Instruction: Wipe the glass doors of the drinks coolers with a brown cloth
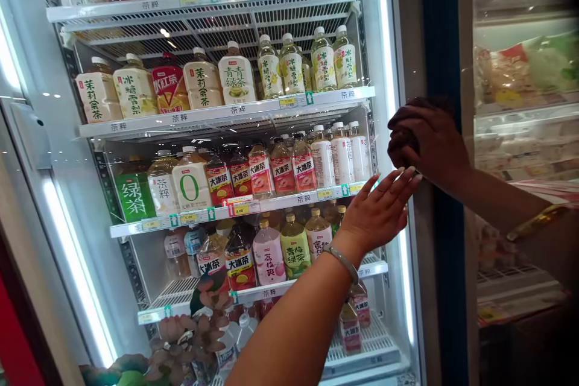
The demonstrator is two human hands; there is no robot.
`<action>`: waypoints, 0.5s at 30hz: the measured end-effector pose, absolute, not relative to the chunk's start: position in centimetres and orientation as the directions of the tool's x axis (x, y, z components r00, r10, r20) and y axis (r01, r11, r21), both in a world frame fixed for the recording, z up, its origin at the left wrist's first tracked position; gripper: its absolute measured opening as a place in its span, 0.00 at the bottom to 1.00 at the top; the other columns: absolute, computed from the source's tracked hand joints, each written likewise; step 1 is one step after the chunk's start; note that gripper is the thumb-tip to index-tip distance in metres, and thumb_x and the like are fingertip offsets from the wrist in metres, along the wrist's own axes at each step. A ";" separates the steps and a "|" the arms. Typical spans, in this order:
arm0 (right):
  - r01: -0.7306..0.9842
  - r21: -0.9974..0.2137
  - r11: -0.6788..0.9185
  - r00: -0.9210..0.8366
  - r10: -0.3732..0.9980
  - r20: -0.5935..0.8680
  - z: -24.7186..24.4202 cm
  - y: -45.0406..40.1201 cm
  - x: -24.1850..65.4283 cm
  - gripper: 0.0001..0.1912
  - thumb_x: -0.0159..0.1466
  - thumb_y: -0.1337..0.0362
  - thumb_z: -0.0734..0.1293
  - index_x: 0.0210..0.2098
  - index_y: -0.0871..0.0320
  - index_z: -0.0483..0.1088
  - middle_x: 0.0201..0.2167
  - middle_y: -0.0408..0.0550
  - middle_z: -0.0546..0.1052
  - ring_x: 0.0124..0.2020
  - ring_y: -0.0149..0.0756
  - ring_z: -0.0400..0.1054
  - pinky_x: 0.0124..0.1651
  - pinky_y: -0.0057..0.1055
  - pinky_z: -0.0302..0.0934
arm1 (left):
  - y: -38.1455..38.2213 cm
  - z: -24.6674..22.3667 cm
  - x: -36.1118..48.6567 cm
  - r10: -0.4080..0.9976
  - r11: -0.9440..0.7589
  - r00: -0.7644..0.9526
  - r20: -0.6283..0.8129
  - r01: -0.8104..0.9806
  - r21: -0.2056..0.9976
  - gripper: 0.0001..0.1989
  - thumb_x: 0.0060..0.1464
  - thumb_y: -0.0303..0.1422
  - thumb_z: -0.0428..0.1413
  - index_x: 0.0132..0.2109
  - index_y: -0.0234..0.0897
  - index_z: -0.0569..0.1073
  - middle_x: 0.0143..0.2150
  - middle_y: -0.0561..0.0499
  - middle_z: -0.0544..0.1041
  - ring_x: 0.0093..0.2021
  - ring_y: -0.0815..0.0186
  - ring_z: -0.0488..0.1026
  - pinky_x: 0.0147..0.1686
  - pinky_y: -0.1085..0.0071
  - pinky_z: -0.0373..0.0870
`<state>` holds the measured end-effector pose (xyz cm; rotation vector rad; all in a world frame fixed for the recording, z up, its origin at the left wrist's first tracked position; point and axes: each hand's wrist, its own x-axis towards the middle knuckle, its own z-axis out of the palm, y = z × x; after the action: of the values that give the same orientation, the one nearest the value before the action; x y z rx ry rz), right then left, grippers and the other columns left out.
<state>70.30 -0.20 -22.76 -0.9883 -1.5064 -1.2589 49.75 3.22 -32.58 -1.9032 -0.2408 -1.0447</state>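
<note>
A tall display cooler (pixel 409 42) is observed, seen at a tilt, lit by white strips along both inner sides. It is stocked on five tiers, with slotted shelves (pixel 203 114) fitted in white. To its right, beyond a dark blue strip (pixel 436 24), a second cabinet (pixel 529 122) with packaged goods is partly seen.

In front of the cooler's right edge, two hands are raised close together. The left hand (pixel 373 217) is held with its fingers extended and set close together, the thumb spread apart; its fingertips are seen just below the right hand (pixel 427 139). Whether the two are touching cannot be determined. The right hand is bent at the fingers near the frame; whether anything is gripped by it cannot be told.

At lower left, pinkish flowers (pixel 176 332) are seen, blurred. Bottles (pixel 189 184) are stood upright in rows, mostly labelled. Bangles are worn: a grey-green one (pixel 342 265) on the left wrist, a gold one (pixel 536 223) on the right forearm. Small price tags (pixel 289 101) are mounted along the shelf edges.
</note>
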 end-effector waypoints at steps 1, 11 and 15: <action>0.952 0.267 0.150 -0.271 0.007 0.963 -22.9 -0.2 70.0 0.20 0.66 0.64 0.68 0.57 0.60 0.71 0.65 0.59 0.71 0.71 0.51 0.58 0.75 0.48 0.53 | 3.3 -32.7 49.9 -0.233 -0.566 0.599 0.766 0.557 -0.607 0.34 0.66 0.35 0.47 0.76 0.32 0.54 0.79 0.50 0.55 0.80 0.61 0.42 0.78 0.58 0.49; 0.906 0.326 0.271 -0.366 0.115 0.923 -29.1 -0.6 70.5 0.20 0.68 0.60 0.66 0.60 0.50 0.70 0.66 0.53 0.71 0.70 0.50 0.63 0.73 0.53 0.57 | 2.8 -32.3 49.5 -0.178 -0.537 0.705 0.687 0.516 -0.668 0.35 0.67 0.35 0.46 0.77 0.31 0.49 0.79 0.48 0.53 0.80 0.59 0.43 0.78 0.59 0.48; 0.954 0.145 0.263 -0.158 0.027 0.987 -26.2 0.3 69.0 0.19 0.68 0.58 0.66 0.58 0.51 0.71 0.65 0.54 0.71 0.69 0.50 0.62 0.72 0.53 0.57 | 2.2 -32.1 49.0 -0.204 -0.544 0.716 0.667 0.484 -0.686 0.33 0.67 0.34 0.44 0.76 0.30 0.52 0.79 0.48 0.53 0.80 0.62 0.43 0.78 0.62 0.47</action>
<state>69.01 0.32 -26.20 -0.9681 -1.4694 -1.0951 48.95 2.21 -32.08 -1.9573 -0.2144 -0.8981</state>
